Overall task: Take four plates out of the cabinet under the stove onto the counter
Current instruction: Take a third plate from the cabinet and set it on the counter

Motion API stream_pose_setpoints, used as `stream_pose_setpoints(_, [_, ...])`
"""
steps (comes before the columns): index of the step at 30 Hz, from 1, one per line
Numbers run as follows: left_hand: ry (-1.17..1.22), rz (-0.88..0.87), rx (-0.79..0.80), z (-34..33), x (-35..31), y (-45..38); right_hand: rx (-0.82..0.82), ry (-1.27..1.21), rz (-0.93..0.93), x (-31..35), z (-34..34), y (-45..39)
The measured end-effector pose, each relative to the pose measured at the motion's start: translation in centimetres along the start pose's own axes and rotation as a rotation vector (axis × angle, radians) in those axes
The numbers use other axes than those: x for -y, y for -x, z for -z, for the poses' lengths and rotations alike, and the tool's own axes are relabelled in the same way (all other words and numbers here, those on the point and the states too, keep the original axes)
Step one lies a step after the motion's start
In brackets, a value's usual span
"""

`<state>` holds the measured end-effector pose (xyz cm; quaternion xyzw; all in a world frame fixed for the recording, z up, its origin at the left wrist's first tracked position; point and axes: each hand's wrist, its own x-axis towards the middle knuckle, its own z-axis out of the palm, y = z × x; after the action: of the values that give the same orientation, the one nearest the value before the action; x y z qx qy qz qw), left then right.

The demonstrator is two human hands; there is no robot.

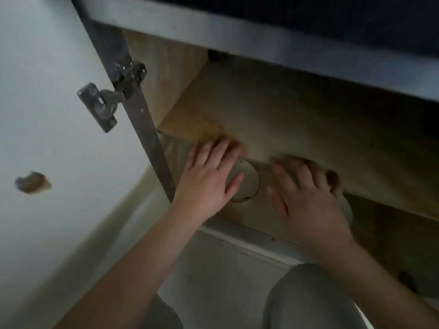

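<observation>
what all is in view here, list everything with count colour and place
door: one, white, swung open at left
hinge: one, grey metal, on the door's inner edge
hole: one, brown-edged, in the door's face, lower left
shelf: one, light wood, inside the cabinet, above the hands
plate: at least one, white, round, under the shelf between the hands; mostly hidden, count unclear
counter edge: one, pale grey, across the top
knees: two, grey trousers, bottom of the frame
left hand: one, fingers straight, reaching in at the plate
right hand: one, fingers spread, reaching under the shelf
</observation>
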<state>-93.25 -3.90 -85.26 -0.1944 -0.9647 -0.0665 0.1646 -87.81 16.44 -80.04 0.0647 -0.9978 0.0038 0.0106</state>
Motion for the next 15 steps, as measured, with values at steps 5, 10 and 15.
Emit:
stream_pose_setpoints(5, [-0.045, -0.041, -0.141, -1.3, 0.4, 0.0, -0.137, 0.075, -0.019, 0.0, -1.6, 0.1])
stream_pose_setpoints(10, [-0.031, -0.057, -0.131, -0.3, 0.5, -0.3, -0.128, 0.094, -0.03, 0.3, -1.6, 0.0])
stream_pose_setpoints(15, [-0.044, -0.047, -0.122, 0.1, 0.6, -0.7, -0.173, 0.072, -0.011, -0.1, -1.9, -0.3])
